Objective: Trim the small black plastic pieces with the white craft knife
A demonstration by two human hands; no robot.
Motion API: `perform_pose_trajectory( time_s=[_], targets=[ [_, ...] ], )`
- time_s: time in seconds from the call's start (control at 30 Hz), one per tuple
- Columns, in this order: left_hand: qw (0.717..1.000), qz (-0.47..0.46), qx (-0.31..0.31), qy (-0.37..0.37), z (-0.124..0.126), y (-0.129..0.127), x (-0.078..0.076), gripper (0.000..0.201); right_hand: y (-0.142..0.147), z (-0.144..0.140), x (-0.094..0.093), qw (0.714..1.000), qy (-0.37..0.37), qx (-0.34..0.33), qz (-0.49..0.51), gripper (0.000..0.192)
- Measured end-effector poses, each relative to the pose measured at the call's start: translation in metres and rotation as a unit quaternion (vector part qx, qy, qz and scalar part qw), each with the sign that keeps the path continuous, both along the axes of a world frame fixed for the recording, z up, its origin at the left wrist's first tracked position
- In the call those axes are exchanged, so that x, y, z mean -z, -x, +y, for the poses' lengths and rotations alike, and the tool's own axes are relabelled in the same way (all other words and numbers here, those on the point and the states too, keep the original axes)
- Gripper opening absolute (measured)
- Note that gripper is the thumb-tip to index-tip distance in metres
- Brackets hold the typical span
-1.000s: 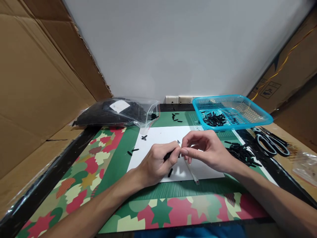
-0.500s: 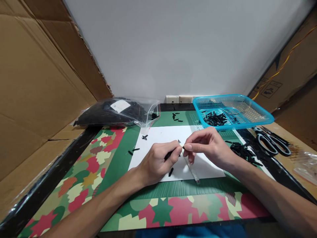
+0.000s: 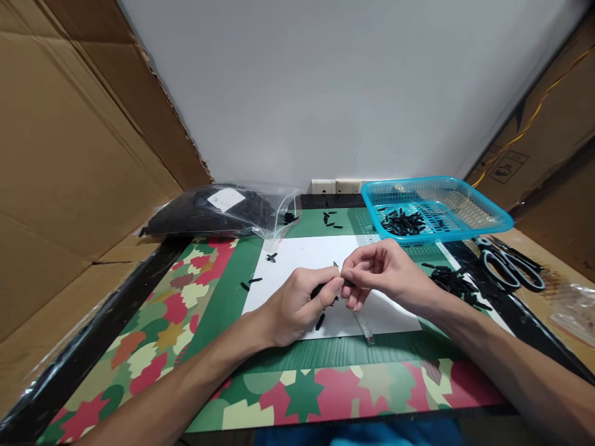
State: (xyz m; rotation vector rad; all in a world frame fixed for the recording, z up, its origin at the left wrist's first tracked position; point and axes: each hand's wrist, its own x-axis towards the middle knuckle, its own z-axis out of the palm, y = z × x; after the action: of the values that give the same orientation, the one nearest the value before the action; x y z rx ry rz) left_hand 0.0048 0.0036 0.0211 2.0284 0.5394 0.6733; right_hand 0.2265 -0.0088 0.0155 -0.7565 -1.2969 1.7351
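Over the white paper [image 3: 274, 291], my two hands meet fingertip to fingertip. My left hand [image 3: 304, 303] is curled closed around small black strips [image 3: 317, 290], mostly hidden in its fist. Thumb and forefinger of my right hand [image 3: 383, 269] pinch a small black strip [image 3: 348, 283], whose other end touches my left fingertips. Beneath the hands lies a slim clear-handled tool [image 3: 363, 327] with a pointed tip; its middle is covered. A loose black strip [image 3: 320, 321] rests on the paper just below my left hand.
A blue basket [image 3: 446, 236] with black strips stands at the back right. Scissors [image 3: 506, 266] lie beside a pile of black strips [image 3: 458, 286]. A zip bag [image 3: 209, 214] of black material sits back left. Cardboard [image 3: 83, 124] walls the left side.
The right fingers have shifted slightly left against the left fingertips. More of the black strip now shows between the hands. The left hand has barely moved.
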Motion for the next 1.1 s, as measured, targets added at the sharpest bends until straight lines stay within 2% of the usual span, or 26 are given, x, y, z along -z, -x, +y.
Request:
perform_pose_trajectory(
  time_s=[0.13, 0.3, 0.5, 0.8, 0.97, 1.1],
  targets=[
    [1.0, 0.001, -0.028, 0.008, 0.0, 0.0, -0.002, 0.038, 0.001, 0.002, 0.001, 0.999, -0.018, 0.026, 0.012, 0.038],
    [0.998, 0.01, -0.064, 0.01, 0.0, 0.001, 0.0, 0.044, -0.003, 0.004, -0.003, 0.994, -0.087, 0.061, -0.001, 0.031],
    [0.999, 0.011, -0.045, -0.02, -0.001, 0.0, -0.002, 0.041, -0.008, -0.001, -0.007, 0.981, -0.169, 0.022, -0.087, 0.026],
    [0.998, 0.053, -0.029, -0.019, -0.003, -0.003, 0.002, 0.039, -0.014, 0.0, -0.005, 0.981, -0.152, -0.022, -0.121, 0.021],
    [0.999, 0.024, -0.04, -0.017, -0.003, -0.002, 0.0, 0.038, -0.01, 0.003, -0.004, 0.99, -0.119, 0.021, -0.079, 0.026],
    [0.998, -0.014, -0.069, -0.005, -0.005, -0.001, 0.001, 0.04, -0.009, 0.008, -0.002, 0.988, -0.133, 0.073, -0.039, 0.029]
  ],
)
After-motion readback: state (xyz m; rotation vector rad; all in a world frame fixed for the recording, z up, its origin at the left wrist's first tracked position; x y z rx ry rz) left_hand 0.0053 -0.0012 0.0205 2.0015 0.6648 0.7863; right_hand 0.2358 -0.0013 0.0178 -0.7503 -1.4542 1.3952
